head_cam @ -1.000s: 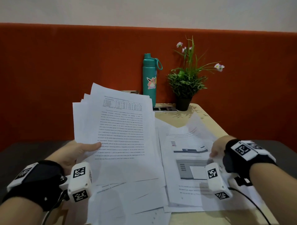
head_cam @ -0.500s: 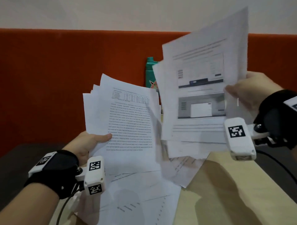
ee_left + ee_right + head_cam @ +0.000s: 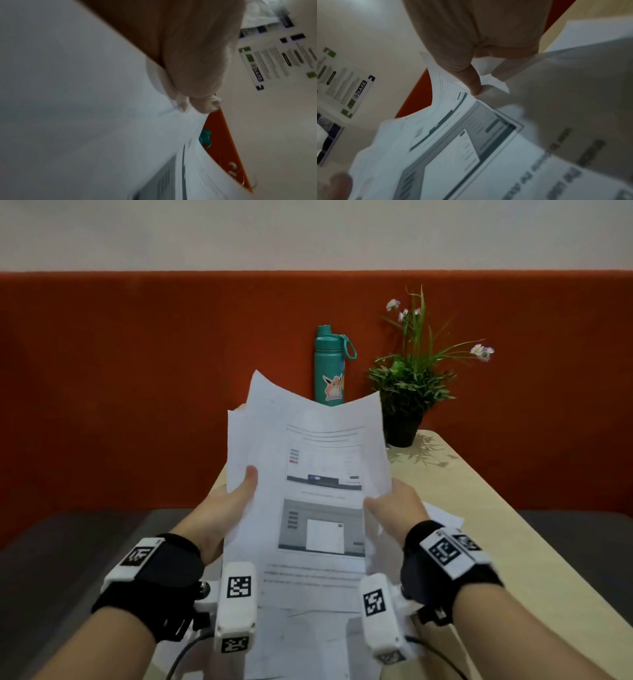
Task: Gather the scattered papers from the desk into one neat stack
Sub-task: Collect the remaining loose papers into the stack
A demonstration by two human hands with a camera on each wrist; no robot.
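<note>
A bundle of white printed papers [image 3: 318, 491] stands almost upright over the desk, held between both hands. My left hand [image 3: 236, 498] grips its left edge with the thumb on the front sheet. My right hand [image 3: 390, 505] pinches the right edge. The top sheet shows grey screenshot pictures. The sheets are uneven, with corners sticking out at the top left. The left wrist view shows my fingers [image 3: 197, 86] behind the papers [image 3: 85, 121]. In the right wrist view my thumb [image 3: 471, 78] presses on the printed sheet [image 3: 462, 142]. More papers [image 3: 308, 642] lie on the desk under the bundle.
A teal water bottle [image 3: 329, 364] and a potted plant [image 3: 409, 392] stand at the far end of the light wooden desk [image 3: 507, 525], against an orange wall panel. One sheet corner [image 3: 445, 517] lies on the desk behind my right hand.
My right hand lifted sheets off the desk, swung them left and laid them onto the papers in my left hand. Both hands now hold one bundle.
</note>
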